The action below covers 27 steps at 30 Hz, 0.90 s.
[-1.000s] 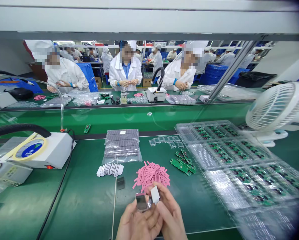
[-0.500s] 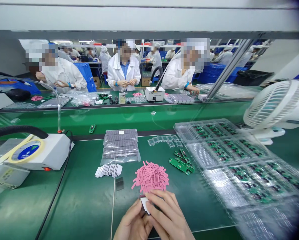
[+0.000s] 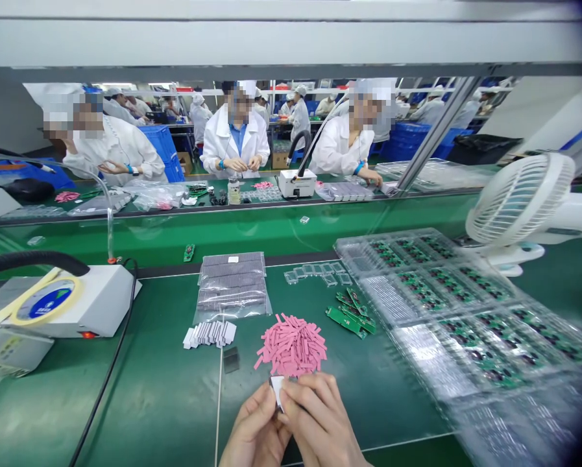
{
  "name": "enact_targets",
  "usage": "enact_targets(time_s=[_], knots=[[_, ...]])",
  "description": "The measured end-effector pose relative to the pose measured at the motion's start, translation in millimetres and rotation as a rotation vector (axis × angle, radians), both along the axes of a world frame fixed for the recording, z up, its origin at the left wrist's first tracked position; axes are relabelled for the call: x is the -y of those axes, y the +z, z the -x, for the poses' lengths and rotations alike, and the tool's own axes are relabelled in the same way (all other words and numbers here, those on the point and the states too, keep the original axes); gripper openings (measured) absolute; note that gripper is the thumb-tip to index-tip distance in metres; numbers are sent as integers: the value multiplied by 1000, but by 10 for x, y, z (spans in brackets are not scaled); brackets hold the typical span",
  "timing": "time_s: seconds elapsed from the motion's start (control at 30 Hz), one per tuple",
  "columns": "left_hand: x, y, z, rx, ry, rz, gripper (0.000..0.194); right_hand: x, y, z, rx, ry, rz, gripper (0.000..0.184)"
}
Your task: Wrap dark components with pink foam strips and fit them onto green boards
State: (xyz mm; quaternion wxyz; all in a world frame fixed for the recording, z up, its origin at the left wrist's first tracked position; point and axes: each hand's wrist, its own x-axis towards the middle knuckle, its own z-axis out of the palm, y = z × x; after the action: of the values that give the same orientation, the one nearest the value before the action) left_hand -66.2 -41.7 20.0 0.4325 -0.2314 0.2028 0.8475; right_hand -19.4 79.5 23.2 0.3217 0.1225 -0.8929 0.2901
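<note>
One white pad (image 3: pixel 276 391), partly hidden, pinched by its edges between the left hand (image 3: pixel 253 433) and right hand (image 3: pixel 321 425), both closed on it, low over the table (image 3: pixel 145 383). Just ahead: one heap of pink strips (image 3: pixel 292 347). Beside it: one dark square (image 3: pixel 231 359), one row of white strips (image 3: pixel 209 334), one bag of grey strips (image 3: pixel 232 285). To the right: loose green circuit boards (image 3: pixel 349 320), stacked plastic trays (image 3: pixel 466 305) of boards. Handling note: best held square between the fingertips, by the edges only, clear of the pink heap.
</note>
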Motion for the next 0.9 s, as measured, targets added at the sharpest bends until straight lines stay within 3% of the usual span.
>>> enact_targets(time_s=[0.2,0.37,0.53,0.67,0.77,0.83,0.9], knots=[[-7,-40,38,-72,-32,13,29,36,94,-23,95,-28,-19,25],[-13,-69,32,-187,-30,47,29,43,3,-67,74,-74,-41,17],[2,-135,22,-174,-44,135,31,94,-112,-77,122,-151,-103,17],[-11,-224,21,-186,-36,143,34,88,-34,-64,27,-154,-82,19],[-51,-229,35,-169,-42,123,32,-110,112,-31,166,-4,-40,23],[-72,-184,64,-137,-37,109,28,-365,154,18,274,23,-51,28],[-73,-118,111,-87,-17,126,19,-689,111,87,277,-196,-139,28]])
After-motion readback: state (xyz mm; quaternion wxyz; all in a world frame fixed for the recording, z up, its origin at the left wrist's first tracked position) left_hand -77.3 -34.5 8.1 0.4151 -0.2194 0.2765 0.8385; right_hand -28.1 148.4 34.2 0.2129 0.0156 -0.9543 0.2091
